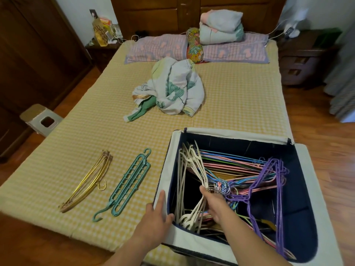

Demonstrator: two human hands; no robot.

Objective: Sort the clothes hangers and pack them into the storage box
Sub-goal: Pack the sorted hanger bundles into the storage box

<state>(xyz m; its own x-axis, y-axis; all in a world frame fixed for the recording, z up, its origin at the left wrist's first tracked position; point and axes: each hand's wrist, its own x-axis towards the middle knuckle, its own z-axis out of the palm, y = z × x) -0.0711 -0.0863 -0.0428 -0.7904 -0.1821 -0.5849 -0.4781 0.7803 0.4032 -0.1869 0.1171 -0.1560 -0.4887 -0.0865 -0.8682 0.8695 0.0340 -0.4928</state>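
A head-worn camera looks down at a bed (96,131) covered in a yellow checked sheet. At the bed's near right corner sits an open fabric storage box (305,169), white outside and navy inside. The left hand (156,214) grips the box's near left rim, fingers stretched along the outer wall and thumb hooked over the edge. The right hand (214,202) reaches inside the box and its fingers curl around a bunch of white hangers (189,167) near their metal hooks. Beside them in the box lie pink and blue hangers (228,160) toward the far wall and purple hangers (269,181) along the right side. On the sheet left of the box, near the bed's front edge, lie teal multi-slot hangers (130,181). Further left lie gold curved hangers (88,181). A crumpled blanket (172,87) lies mid-bed, with pillows (192,48) along the far edge.
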